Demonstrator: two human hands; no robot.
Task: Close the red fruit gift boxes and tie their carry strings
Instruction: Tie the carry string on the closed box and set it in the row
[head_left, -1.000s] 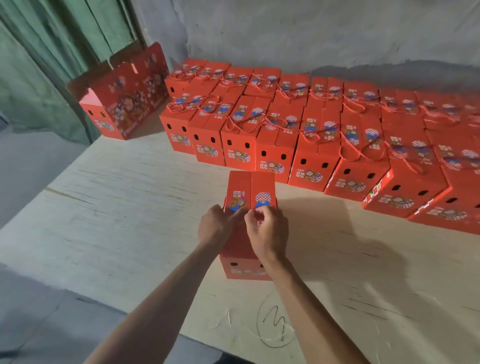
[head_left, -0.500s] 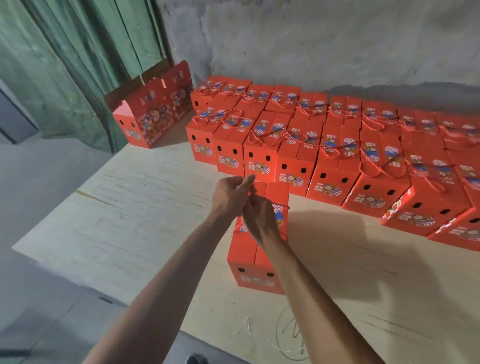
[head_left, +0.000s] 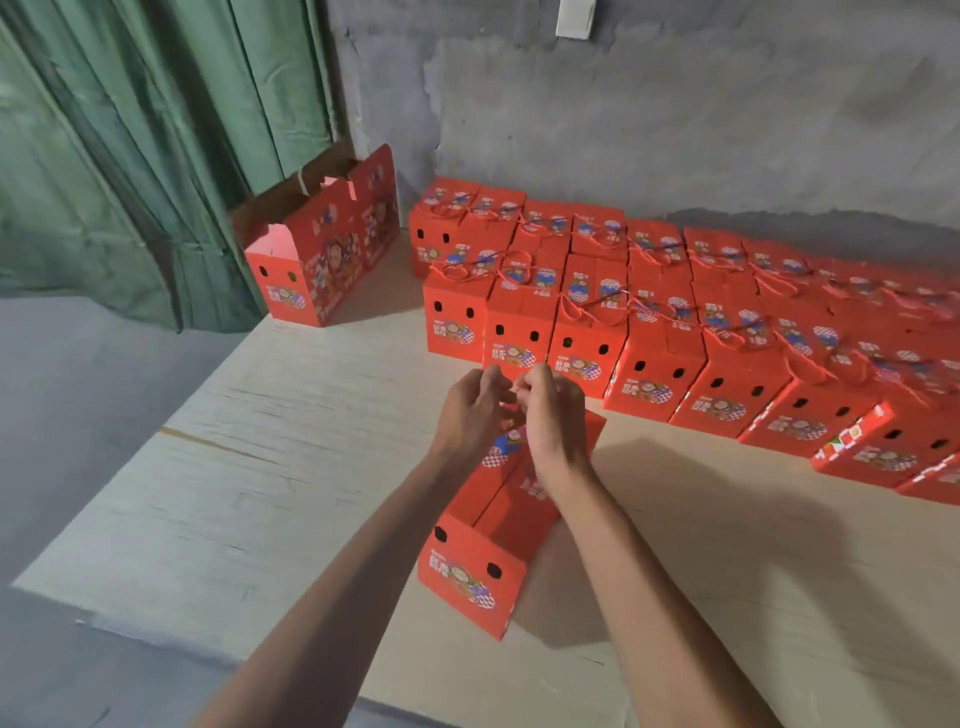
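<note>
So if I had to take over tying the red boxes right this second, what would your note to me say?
Left hand and right hand: both raised together over the nearest red gift box, fingers curled as if pinching its carry string; the string itself is too small to see clearly.
That box stands alone on the wooden table, top flaps folded shut.
Done: two rows of closed boxes with strings tied, along the wall.
Left: finish this knot, then set the box with the rows. One larger open box stands by the green curtain, not yet closed.
</note>
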